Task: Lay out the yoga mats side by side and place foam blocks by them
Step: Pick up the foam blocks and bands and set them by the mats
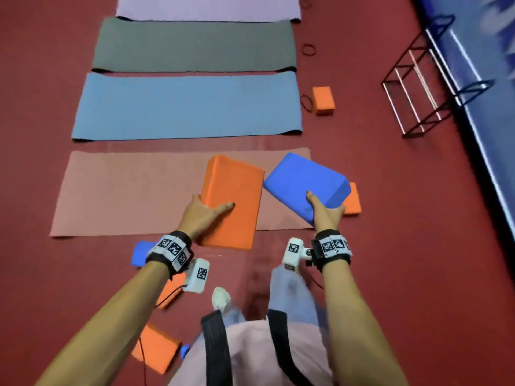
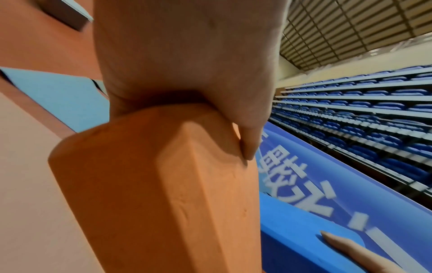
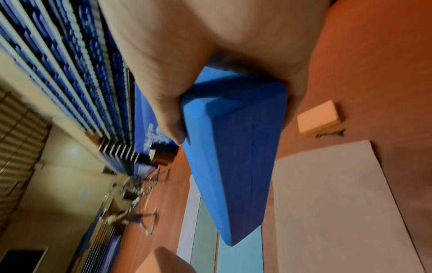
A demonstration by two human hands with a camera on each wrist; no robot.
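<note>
Across the red floor (image 1: 390, 218) four mats already lie side by side: lilac, grey, blue mat (image 1: 186, 107), pink mat (image 1: 125, 190). Above the pink one my left hand (image 1: 203, 215) grips an orange block (image 1: 234, 201) and my right hand (image 1: 326, 213) a blue block (image 1: 303, 182), each by one end. Both are thumb-and-finger pinches on smooth foam, so a swing could twist one loose, or I may set it on a mat rather than beside it.

Both forearms reach forward from the frame's bottom. The left hand (image 1: 204, 215) grips an orange block (image 1: 232, 201); the right hand (image 1: 324, 211) grips a blue block (image 1: 303, 182).
</note>
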